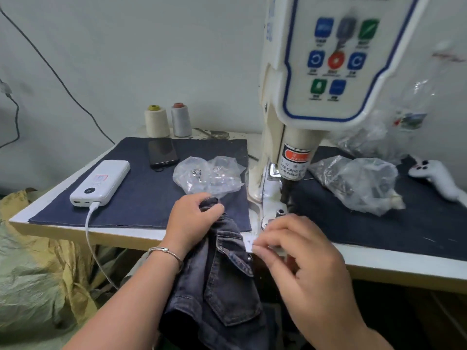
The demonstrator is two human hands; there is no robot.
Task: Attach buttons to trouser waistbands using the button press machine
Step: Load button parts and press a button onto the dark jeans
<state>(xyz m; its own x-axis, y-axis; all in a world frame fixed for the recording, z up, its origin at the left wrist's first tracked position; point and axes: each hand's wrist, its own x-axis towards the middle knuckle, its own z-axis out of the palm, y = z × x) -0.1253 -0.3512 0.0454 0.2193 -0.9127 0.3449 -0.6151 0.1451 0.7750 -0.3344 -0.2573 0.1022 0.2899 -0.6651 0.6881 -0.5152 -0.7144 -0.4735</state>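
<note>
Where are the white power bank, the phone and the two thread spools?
Power bank [101, 181], head view, its top face.
Phone [162, 152], head view, its dark screen.
Thread spools [156, 121], head view, the cream spool's side.

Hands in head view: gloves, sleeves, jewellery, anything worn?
Both bare, no gloves. The left hand has a thin silver bangle with a small bead at the wrist; forearm uncovered, no sleeve in frame. The right hand shows no rings, watch or bracelet; its forearm is bare too. No tape or markings visible.
</note>
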